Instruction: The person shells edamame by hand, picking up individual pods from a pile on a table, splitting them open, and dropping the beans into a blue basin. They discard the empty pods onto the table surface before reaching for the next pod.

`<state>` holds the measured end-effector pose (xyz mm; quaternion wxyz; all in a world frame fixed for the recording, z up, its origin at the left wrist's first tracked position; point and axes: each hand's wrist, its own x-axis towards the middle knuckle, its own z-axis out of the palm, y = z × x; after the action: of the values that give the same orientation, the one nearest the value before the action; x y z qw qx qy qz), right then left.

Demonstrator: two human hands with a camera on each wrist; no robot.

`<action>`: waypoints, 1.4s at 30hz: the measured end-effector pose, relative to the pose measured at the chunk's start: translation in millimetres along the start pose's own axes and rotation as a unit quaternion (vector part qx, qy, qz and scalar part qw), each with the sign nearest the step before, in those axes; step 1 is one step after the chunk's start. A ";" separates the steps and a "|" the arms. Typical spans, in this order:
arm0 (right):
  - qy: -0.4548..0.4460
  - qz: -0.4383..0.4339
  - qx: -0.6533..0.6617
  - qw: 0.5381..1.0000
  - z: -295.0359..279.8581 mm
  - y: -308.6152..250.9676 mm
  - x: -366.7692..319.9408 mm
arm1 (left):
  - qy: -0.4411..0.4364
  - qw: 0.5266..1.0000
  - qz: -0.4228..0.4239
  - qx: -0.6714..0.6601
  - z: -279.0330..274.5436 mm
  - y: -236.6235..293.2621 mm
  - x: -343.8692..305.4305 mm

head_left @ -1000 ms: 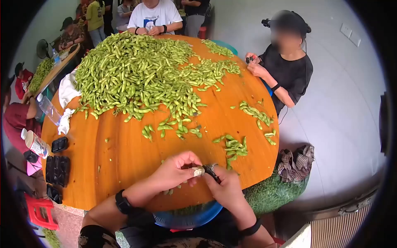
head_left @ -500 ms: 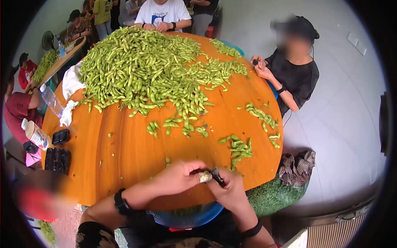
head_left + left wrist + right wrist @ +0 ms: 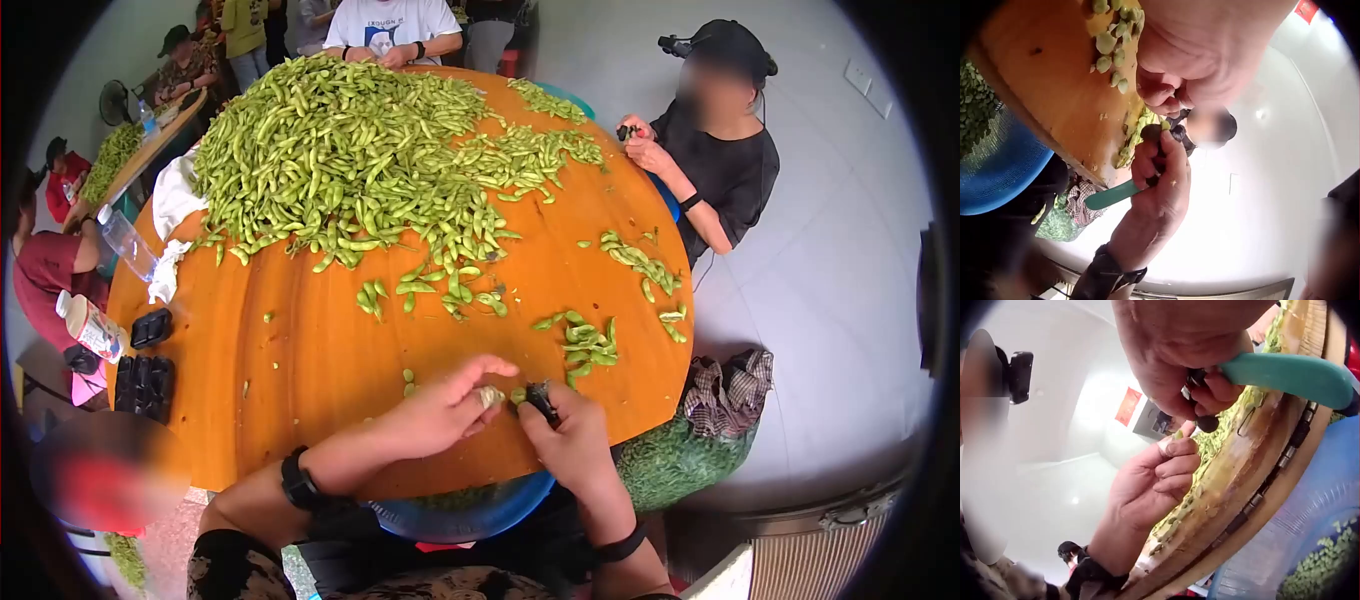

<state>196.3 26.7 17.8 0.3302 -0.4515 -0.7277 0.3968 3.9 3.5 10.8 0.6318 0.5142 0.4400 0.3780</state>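
Note:
My right hand (image 3: 575,435) grips a teal-handled tool (image 3: 1291,372), its dark end among the fingertips. A small green piece (image 3: 1165,125) sits at the right thumb tip, against the dark end. To the left, a short gap away, my left hand (image 3: 430,415) has its index finger extended. A pale whitish patch (image 3: 490,397) shows at the left thumb tip. In the right wrist view its other fingers curl in near the thumb; I cannot tell whether they hold anything. Loose green beans (image 3: 1106,44) lie on the table below it.
A big heap of green pods (image 3: 340,160) covers the back of the round wooden table (image 3: 300,350). A small pod cluster (image 3: 588,345) lies right of centre. A blue basin (image 3: 460,515) with shelled beans sits below the front edge. Bottles and black boxes (image 3: 145,387) stand left. A person in black (image 3: 720,160) sits right.
My hands have drawn apart; they met around the dark tool before. The left index finger has stretched out, and a green piece now shows at the right fingertips. The view has shifted slightly.

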 end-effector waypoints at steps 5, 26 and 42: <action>0.018 -0.020 -0.126 0.992 -3.5 0.3 1.2 | -0.010 0.927 0.121 0.356 1.1 -1.1 -6.3; 0.044 -0.117 -0.087 0.988 -32.8 10.1 11.3 | 0.140 0.761 0.175 0.608 -11.4 24.7 61.7; 0.042 -0.139 -0.251 0.957 -27.6 13.7 12.9 | 0.151 0.819 0.195 0.519 -8.7 30.1 50.5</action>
<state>220.0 50.1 20.2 0.2887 -0.4303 -0.8450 0.1326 11.4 58.8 31.2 0.1103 0.7776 0.5510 0.2821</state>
